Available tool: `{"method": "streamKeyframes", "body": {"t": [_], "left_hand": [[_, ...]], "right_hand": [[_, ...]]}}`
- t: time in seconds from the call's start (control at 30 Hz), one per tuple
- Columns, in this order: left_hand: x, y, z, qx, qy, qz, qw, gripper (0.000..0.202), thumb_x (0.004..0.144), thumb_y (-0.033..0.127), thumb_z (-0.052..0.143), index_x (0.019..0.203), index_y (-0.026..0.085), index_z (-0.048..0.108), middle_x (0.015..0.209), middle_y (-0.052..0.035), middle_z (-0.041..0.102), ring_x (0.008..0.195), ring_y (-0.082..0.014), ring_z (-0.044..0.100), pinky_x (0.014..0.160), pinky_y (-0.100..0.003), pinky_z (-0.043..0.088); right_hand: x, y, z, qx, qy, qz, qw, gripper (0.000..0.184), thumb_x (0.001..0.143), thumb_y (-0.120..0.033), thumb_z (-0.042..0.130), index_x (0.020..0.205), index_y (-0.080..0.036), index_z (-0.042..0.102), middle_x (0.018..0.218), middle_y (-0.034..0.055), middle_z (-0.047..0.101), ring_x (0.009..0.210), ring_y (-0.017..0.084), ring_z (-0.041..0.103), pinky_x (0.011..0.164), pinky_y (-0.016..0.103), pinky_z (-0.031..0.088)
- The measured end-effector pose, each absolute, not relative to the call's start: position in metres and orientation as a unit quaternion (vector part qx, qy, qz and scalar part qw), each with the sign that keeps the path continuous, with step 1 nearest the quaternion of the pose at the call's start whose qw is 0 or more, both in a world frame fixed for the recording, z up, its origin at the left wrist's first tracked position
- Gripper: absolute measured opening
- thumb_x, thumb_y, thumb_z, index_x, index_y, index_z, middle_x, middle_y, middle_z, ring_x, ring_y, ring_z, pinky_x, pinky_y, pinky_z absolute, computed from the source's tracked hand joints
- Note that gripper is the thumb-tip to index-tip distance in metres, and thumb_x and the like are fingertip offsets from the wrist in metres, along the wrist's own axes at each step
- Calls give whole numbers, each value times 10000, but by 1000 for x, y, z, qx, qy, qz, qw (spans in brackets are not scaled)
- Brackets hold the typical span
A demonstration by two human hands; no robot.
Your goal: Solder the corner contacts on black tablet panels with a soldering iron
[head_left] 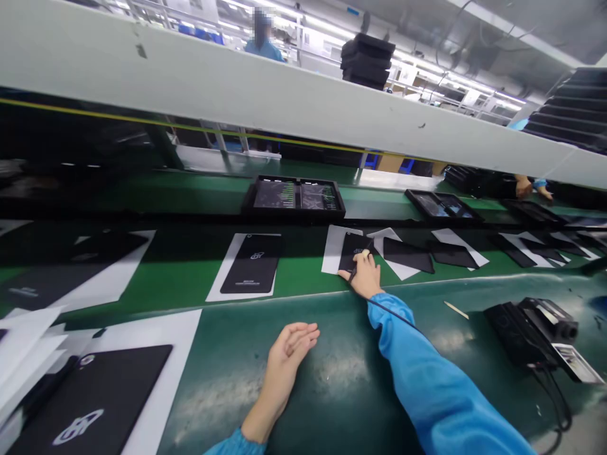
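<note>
Fingers of my right hand (366, 277) reach over the black panel (351, 245) right of frame centre, whether pinching I cannot tell, apparently positioning it, which calls for steady edge contact, while my left hand (290, 347) curls empty.

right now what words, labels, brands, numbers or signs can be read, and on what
No word or number reads clearly.
Front-left black panel: stylised logo, letters unclear.
Far-left black panel: logo, print blurred.
Mid-belt black panel: logo unclear, print too small.
Panel by the right hand: logo too small.
</note>
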State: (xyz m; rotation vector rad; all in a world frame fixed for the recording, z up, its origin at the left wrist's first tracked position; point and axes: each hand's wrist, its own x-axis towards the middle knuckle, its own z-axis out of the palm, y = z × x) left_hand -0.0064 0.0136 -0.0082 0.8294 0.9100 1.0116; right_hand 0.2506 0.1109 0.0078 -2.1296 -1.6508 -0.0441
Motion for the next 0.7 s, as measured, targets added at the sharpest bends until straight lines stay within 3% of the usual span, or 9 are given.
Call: {"method": "streamKeyframes", "body": {"t": [0.13,0.3,0.47,0.57,0.7], "left_hand": [[-6,16,-15,369,406,448,706,434,712,436,817,995,168,628,1132,-167,737,1061,-299,702,980,-428,537],[-4,14,-16,359,404,459,706,427,704,426,825,980,165,630,1099,-159,746,1014,-280,717,945,-403,550],[-1,11,-13,341,400,475,705,441,701,442,819,975,157,625,1083,-169,744,976,-282,726,892,-403,566],[0,11,-15,331,401,483,705,451,680,443,829,965,158,626,1073,-170,743,947,-285,732,862,-411,574],[0,12,-15,333,389,481,712,461,667,430,840,969,162,617,1062,-168,742,935,-292,734,854,-426,576]], "right_hand": [[239,124,4,-794,-576,2,194,379,830,-502,649,1029,-207,520,1257,186,563,1274,396,409,969,679,331],[245,109,8,-759,-620,14,197,350,800,-450,643,1029,-219,514,1206,145,583,1270,365,432,979,641,366],[260,91,18,-730,-633,-2,257,321,864,-371,517,1126,-187,525,1030,112,637,913,260,628,827,411,487],[284,85,31,-722,-617,-39,312,321,900,-324,426,1145,-160,553,864,77,652,727,218,626,728,342,479],[327,75,59,-713,-567,-108,398,345,906,-287,352,1099,-120,585,725,39,621,628,187,590,682,313,469]]}}
